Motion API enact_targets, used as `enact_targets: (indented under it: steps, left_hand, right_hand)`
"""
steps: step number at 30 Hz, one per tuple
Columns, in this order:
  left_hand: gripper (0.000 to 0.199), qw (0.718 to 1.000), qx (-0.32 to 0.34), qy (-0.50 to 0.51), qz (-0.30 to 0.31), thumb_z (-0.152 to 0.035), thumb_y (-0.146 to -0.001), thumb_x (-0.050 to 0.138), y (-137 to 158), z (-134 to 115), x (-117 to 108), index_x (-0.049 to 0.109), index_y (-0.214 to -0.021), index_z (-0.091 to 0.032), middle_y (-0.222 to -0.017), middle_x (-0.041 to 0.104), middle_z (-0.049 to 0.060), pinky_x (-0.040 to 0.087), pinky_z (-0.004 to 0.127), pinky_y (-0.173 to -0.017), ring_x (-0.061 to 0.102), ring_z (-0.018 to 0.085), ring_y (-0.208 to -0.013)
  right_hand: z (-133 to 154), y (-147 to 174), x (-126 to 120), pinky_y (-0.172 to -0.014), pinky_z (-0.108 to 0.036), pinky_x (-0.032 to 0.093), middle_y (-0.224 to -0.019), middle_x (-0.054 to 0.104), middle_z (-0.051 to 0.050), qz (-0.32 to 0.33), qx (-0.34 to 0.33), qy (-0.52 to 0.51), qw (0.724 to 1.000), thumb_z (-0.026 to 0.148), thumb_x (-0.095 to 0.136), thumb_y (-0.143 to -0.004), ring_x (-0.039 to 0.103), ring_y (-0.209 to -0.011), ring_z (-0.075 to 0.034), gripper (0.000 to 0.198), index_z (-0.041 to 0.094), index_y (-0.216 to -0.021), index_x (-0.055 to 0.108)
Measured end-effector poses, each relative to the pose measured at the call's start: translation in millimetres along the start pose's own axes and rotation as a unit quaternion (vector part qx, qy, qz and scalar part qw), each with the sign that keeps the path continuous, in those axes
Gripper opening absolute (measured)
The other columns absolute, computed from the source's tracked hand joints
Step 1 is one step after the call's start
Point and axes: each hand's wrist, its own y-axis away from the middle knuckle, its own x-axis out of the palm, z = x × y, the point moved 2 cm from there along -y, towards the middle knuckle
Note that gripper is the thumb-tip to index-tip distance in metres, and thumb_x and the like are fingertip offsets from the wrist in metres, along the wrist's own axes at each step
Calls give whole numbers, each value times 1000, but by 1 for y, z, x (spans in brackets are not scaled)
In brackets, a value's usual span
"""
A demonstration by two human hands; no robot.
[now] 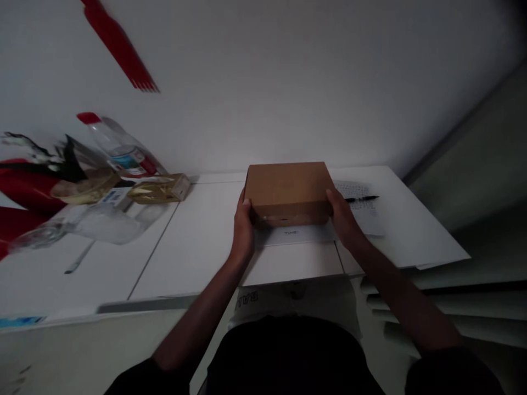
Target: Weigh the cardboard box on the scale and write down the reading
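A brown cardboard box (289,184) is held between my two hands over the white table (206,236). My left hand (242,227) grips its left side, with the thumb at the front corner. On the opposite side my right hand (341,214) is closed on the right front corner. Under and in front of the box lies a flat white item with dark lettering (294,235); its far part is hidden by the box. Beside my right hand, a black pen (364,198) rests on a sheet of paper with writing (368,219).
At the left stand a clear bottle with a red cap (119,145), a gold package (158,191), a woven basket (86,189) and crumpled clear plastic (107,224). A red brush-shaped piece (119,46) is on the white wall. The table's front edge runs close to my body.
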Motion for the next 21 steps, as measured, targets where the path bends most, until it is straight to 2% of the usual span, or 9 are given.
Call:
enact_targets:
  steps: [6,14,18,20,21]
  left_hand:
    - [48,1000,21,-2,4,-52,-98,48,1,2,0,59,-136,-24,-138,58,7,30,45,-124,44,29,-140]
    - [54,999,21,-25,-17,-60,-98,49,4,10,-6,58,-139,-27,-139,57,7,25,46,-127,41,30,-142]
    - [57,996,16,-82,-30,-62,-99,47,11,5,-11,51,-146,-29,-153,45,6,23,46,-127,35,29,-147]
    - [56,990,58,-124,-45,-58,-101,48,17,-5,-13,44,-151,-32,-158,38,6,22,46,-127,31,27,-149]
    - [54,983,101,-142,-50,-54,-102,49,21,-12,-13,42,-152,-33,-158,38,6,22,46,-127,31,27,-150]
  right_hand:
    - [-1,0,1,-123,-52,29,-140,59,-11,-14,28,-8,999,64,52,-92,49,-137,-28,59,19,-129,61]
    - [-4,2,1,-124,-52,27,-146,54,-10,-12,20,40,999,73,49,-92,45,-141,-28,66,23,-134,58]
    - [-8,2,-3,-126,-52,23,-151,49,-10,3,14,47,999,74,47,-93,41,-145,-28,71,22,-141,54]
    - [-5,6,-9,-127,-53,20,-157,42,-10,-28,-7,81,996,74,46,-94,35,-148,-28,73,23,-147,49]
    - [-2,10,-12,-127,-52,19,-159,38,-9,-54,-33,104,993,71,46,-96,32,-150,-28,72,24,-150,47]
